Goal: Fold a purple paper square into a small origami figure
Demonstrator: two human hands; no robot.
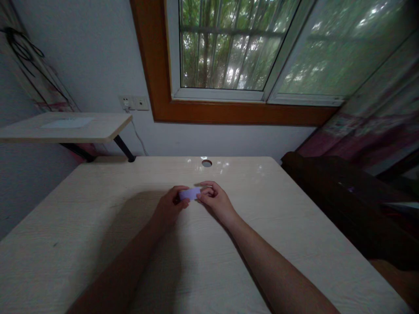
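Observation:
A small, flat purple rectangle [190, 194], which looks like folded paper, is held between my two hands just above the desk. My left hand [170, 203] grips its left end, with the thumb below and the fingers behind. At the other end, the thumb and fingers of my right hand [218, 201] pinch the right edge, while the index finger stretches out beyond it. Whether the piece has several layers is too small to tell.
Under my hands is a pale wooden desk [284, 218] with a round cable hole [207, 163] near its back edge. A raised shelf [108, 131] on black legs stands at the back left. Dark furniture [330, 196] borders the right side. A window [232, 52] is behind.

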